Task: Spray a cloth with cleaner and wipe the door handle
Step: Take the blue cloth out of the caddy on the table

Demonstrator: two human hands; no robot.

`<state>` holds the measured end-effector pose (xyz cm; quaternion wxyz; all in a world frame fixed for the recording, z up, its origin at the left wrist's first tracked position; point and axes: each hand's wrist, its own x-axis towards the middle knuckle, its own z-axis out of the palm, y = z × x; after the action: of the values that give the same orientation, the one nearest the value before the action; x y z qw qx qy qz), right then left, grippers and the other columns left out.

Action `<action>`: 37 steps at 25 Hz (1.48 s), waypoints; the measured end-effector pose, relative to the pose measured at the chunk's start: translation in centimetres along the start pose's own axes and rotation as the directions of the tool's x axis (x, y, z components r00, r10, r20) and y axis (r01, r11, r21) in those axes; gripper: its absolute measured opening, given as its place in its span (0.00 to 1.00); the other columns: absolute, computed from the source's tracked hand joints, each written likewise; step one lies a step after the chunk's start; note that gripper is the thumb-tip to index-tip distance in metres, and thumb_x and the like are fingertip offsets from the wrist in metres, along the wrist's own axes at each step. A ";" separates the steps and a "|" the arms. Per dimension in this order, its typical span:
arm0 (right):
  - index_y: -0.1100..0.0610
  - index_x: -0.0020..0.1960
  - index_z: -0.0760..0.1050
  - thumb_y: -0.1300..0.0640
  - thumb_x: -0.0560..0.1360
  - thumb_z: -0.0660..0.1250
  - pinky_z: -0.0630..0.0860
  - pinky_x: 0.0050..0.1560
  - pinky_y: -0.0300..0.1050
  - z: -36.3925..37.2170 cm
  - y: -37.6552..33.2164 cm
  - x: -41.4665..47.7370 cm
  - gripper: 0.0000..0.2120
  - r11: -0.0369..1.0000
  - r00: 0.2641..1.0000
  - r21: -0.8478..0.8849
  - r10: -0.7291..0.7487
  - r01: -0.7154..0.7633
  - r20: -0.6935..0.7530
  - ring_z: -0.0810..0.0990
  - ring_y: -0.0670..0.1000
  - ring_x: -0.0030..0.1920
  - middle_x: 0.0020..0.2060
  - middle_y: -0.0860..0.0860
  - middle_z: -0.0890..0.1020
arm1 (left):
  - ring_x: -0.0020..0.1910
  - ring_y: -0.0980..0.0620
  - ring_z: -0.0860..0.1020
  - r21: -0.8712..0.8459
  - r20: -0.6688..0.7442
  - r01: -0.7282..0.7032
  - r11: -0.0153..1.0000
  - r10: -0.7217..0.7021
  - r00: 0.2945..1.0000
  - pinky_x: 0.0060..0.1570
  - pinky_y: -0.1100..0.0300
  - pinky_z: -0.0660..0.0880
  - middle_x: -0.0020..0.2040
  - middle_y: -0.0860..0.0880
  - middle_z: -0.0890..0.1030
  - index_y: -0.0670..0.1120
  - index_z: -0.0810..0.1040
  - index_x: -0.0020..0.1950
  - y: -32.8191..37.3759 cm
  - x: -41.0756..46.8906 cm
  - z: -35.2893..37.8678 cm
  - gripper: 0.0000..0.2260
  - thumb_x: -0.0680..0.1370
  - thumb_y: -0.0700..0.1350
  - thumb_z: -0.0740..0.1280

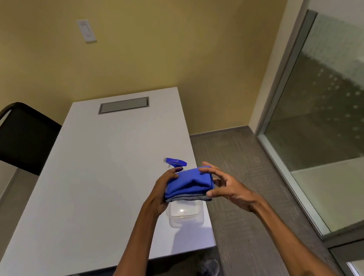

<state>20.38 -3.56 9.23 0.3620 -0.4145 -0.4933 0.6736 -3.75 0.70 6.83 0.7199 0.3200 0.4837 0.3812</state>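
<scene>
A folded blue cloth (189, 184), soft and thick with a grey layer along its lower edge, is held in the air above the near right corner of a white table (93, 189). The left hand (160, 193) grips its left end, thumb on top and fingers curled underneath. The right hand (225, 183) pinches the right end between thumb and forefinger, the other fingers spread loosely apart. Directly beneath the cloth sits a clear plastic container (185, 214) with rounded corners; what it holds cannot be told. Just beyond the cloth, the blue trigger head of a spray bottle (175, 162) shows, its body hidden behind the cloth. The table is smooth, with a grey rectangular hatch (123, 105) at its far end. A black chair (20, 138) stands at the far left. To the right lie grey carpet (241, 176) and a frosted, dotted glass panel (332, 111).
</scene>
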 end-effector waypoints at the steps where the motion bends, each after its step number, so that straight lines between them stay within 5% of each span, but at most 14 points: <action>1: 0.49 0.69 0.77 0.62 0.69 0.77 0.77 0.68 0.54 -0.2 -0.2 -0.1 0.29 1.000 1.000 0.001 -0.008 0.008 -0.003 0.74 0.53 0.70 0.76 0.39 0.63 | 0.48 0.45 0.83 0.002 0.012 -0.012 1.000 0.012 1.000 0.42 0.58 0.83 0.57 0.40 0.83 0.43 0.79 0.65 0.2 -0.1 0.2 0.16 0.78 0.45 0.67; 5: 0.53 0.65 0.80 0.58 0.74 0.73 0.79 0.60 0.42 -1.0 -0.6 0.1 0.19 0.999 0.999 0.029 -0.033 0.034 -0.038 0.78 0.48 0.67 0.74 0.44 0.70 | 0.51 0.44 0.82 0.029 0.047 -0.056 0.998 0.054 0.997 0.48 0.55 0.81 0.59 0.40 0.82 0.43 0.79 0.63 0.8 -0.7 0.8 0.19 0.74 0.48 0.68; 10: 0.53 0.55 0.84 0.48 0.74 0.72 0.78 0.56 0.42 -1.2 -1.0 0.6 0.13 0.989 0.977 -0.061 -0.145 0.137 -0.157 0.80 0.48 0.59 0.61 0.48 0.80 | 0.51 0.43 0.80 -0.045 0.098 -0.008 0.999 0.012 0.995 0.49 0.53 0.78 0.58 0.38 0.82 0.45 0.83 0.60 1.2 -1.1 1.7 0.14 0.80 0.51 0.67; 13: 0.51 0.49 0.83 0.42 0.74 0.72 0.73 0.44 0.40 -0.5 -1.8 1.0 0.13 0.987 0.925 -0.051 -0.163 0.155 -0.344 0.79 0.45 0.44 0.43 0.45 0.83 | 0.48 0.44 0.83 -0.092 0.102 0.044 0.995 -0.035 0.994 0.48 0.53 0.80 0.55 0.39 0.84 0.45 0.83 0.59 0.6 -1.2 2.3 0.25 0.82 0.62 0.56; 17: 0.51 0.47 0.80 0.46 0.76 0.71 0.73 0.30 0.37 -0.2 -2.6 1.3 0.09 0.978 0.884 0.084 -0.133 0.189 -0.448 0.79 0.46 0.34 0.37 0.47 0.84 | 0.62 0.38 0.80 -0.181 0.182 0.082 0.980 -0.049 0.982 0.57 0.47 0.81 0.68 0.38 0.80 0.43 0.79 0.70 0.1 -1.5 3.2 0.34 0.80 0.68 0.55; 22: 0.54 0.49 0.80 0.58 0.80 0.67 0.80 0.37 0.42 -0.1 -2.5 1.6 0.03 0.914 0.914 0.349 -0.052 0.205 -0.401 0.82 0.49 0.37 0.40 0.53 0.85 | 0.68 0.46 0.80 -0.214 0.264 -0.001 0.977 0.059 0.963 0.60 0.56 0.80 0.69 0.44 0.81 0.46 0.80 0.70 -0.6 -1.8 4.2 0.27 0.80 0.63 0.65; 25: 0.50 0.49 0.81 0.52 0.77 0.70 0.75 0.35 0.41 -0.1 -1.9 1.7 0.04 0.959 0.925 0.256 -0.017 0.122 -0.380 0.81 0.46 0.37 0.41 0.49 0.85 | 0.62 0.42 0.83 -0.222 0.290 0.028 0.975 0.038 0.956 0.56 0.52 0.82 0.64 0.40 0.83 0.43 0.83 0.65 -1.3 -1.9 3.7 0.28 0.73 0.59 0.77; 30: 0.50 0.52 0.80 0.42 0.75 0.69 0.66 0.34 0.43 0.2 0.0 2.9 0.13 0.990 0.968 0.141 0.018 0.018 -0.251 0.75 0.47 0.34 0.40 0.51 0.80 | 0.57 0.39 0.84 -0.159 0.246 0.030 0.987 0.010 0.969 0.53 0.47 0.83 0.62 0.36 0.83 0.40 0.78 0.70 -2.7 -2.5 1.2 0.37 0.68 0.58 0.82; 33: 0.57 0.59 0.78 0.48 0.82 0.63 0.76 0.34 0.41 0.8 1.4 5.0 0.14 0.998 0.933 0.058 0.050 -0.032 -0.356 0.82 0.48 0.38 0.49 0.54 0.85 | 0.55 0.40 0.86 -0.187 0.089 0.009 0.982 0.007 0.996 0.49 0.49 0.84 0.59 0.39 0.85 0.41 0.77 0.68 -4.1 -3.2 -0.7 0.46 0.57 0.60 0.86; 35: 0.58 0.66 0.74 0.57 0.82 0.65 0.82 0.43 0.41 0.9 2.5 6.7 0.13 0.994 0.896 -0.054 0.064 -0.097 -0.440 0.85 0.50 0.49 0.58 0.57 0.84 | 0.53 0.41 0.87 -0.249 0.030 0.012 0.968 -0.004 1.000 0.45 0.50 0.85 0.56 0.40 0.87 0.41 0.78 0.66 -4.8 -3.9 -2.4 0.47 0.53 0.59 0.88; 37: 0.58 0.73 0.68 0.66 0.81 0.65 0.80 0.60 0.50 1.2 3.4 8.5 0.22 0.966 0.912 -0.191 0.084 -0.173 -0.401 0.79 0.56 0.64 0.68 0.58 0.78 | 0.53 0.40 0.86 -0.269 -0.018 0.030 0.963 -0.036 0.999 0.47 0.47 0.85 0.57 0.39 0.86 0.40 0.77 0.67 -5.0 -4.5 -4.2 0.48 0.52 0.58 0.88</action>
<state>15.69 2.76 4.40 0.3586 -0.6099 -0.4552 0.5405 -7.57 -5.29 3.33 0.7574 0.2071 0.4409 0.4348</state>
